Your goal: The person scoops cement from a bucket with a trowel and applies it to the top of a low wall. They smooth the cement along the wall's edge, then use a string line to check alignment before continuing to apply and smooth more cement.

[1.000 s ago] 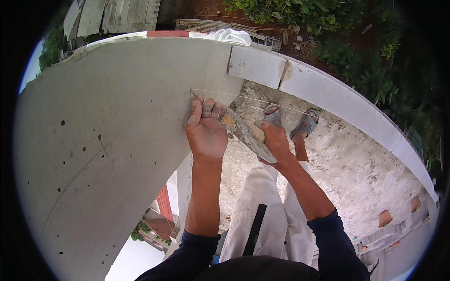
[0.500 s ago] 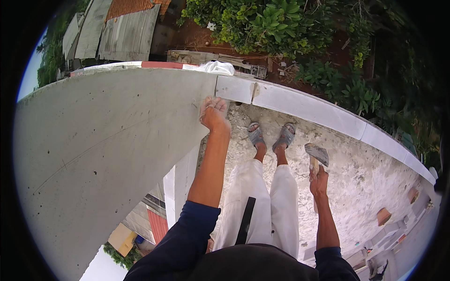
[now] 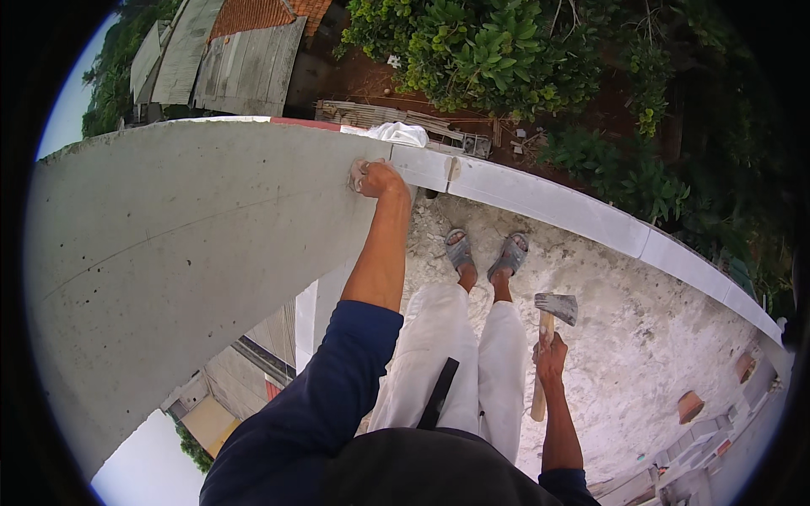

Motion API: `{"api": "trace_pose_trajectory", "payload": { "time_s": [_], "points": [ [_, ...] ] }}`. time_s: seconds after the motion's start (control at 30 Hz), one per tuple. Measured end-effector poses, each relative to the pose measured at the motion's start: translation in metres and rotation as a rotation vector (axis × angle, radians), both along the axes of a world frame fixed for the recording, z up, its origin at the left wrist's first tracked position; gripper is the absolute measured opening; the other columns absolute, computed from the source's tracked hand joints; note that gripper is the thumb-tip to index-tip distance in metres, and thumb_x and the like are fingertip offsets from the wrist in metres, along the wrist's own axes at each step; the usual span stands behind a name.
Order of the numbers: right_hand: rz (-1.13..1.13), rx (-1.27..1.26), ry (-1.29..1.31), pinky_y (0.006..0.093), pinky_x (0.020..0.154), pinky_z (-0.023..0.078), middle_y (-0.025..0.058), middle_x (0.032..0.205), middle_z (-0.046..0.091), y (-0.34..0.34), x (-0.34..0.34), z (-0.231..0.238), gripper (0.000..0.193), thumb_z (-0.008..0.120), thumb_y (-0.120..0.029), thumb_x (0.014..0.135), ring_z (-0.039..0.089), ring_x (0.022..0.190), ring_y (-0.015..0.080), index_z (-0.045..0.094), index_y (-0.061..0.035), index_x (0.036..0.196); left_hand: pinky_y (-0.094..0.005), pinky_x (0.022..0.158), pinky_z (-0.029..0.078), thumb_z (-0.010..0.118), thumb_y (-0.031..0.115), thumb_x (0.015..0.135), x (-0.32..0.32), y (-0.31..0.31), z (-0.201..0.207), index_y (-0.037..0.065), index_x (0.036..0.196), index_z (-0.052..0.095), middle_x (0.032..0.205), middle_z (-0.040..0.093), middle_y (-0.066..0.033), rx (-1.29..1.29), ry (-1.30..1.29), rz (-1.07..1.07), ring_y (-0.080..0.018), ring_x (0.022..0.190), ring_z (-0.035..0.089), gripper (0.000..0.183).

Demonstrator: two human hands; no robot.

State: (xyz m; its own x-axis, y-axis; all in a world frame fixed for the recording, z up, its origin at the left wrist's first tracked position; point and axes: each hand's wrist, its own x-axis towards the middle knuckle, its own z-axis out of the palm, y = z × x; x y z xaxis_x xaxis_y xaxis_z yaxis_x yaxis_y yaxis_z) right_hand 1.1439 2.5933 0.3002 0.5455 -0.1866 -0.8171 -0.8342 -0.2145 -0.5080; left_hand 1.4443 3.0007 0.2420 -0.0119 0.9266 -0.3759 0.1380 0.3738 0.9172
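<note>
The right hand [image 3: 552,357] is to the right of the middle of the frame, a bit low. Its fingers are wrapped tight around a hatchet [image 3: 547,325]. The hatchet's wooden handle [image 3: 539,405] goes through the fist, and its bottom end sticks out below. The gray metal head [image 3: 557,309] is above the fist, with its wide blade turned to the right. The hatchet is up over the pale, rough floor [image 3: 624,363], well apart from the wall.

The left hand [image 3: 376,179] is near the top middle of the frame. It is up against the big gray wall [image 3: 194,211], close to the end where the white blocks [image 3: 548,201] start. Its fingers are bent in, and the back of the hand hides most of them, so I cannot tell if they pinch something.

The white blocks make a long row that bends down to the right side. Gray sandals [image 3: 510,251] are on the feet, near the middle, and white pants [image 3: 434,337] are below them. A white sheet [image 3: 400,133] lies just past the wall's top edge. Green bushes [image 3: 498,55] fill the top right.
</note>
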Motion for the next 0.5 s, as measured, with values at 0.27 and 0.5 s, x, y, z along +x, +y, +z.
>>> {"api": "trace_pose_trajectory", "payload": {
  "time_s": [0.27,0.5],
  "points": [
    [-0.093,0.027,0.076,0.0258,0.043,0.036,-0.0018,0.061,0.047,-0.013,-0.004,-0.002,0.034,0.056,-0.031,0.103,0.043,0.049,0.0073,0.051,-0.0051,0.081,-0.0312,0.049,0.042,0.048,0.014,0.096,-0.040,-0.019,0.010,0.001,0.118,0.056,0.081,0.062,-0.0145,-0.098,0.041,-0.164,-0.0185,0.054,0.052,0.027],
    [-0.072,-0.011,-0.012,0.0291,0.045,0.041,0.0049,0.061,0.053,-0.043,-0.023,0.023,0.039,0.056,-0.034,0.100,0.048,0.049,0.0105,0.057,0.0014,0.084,-0.0261,0.053,0.044,0.051,0.017,0.097,-0.066,-0.045,0.005,0.009,0.121,0.059,0.079,0.061,-0.0057,-0.454,0.174,-0.424,-0.0120,0.057,0.051,0.026]
  ]
}}
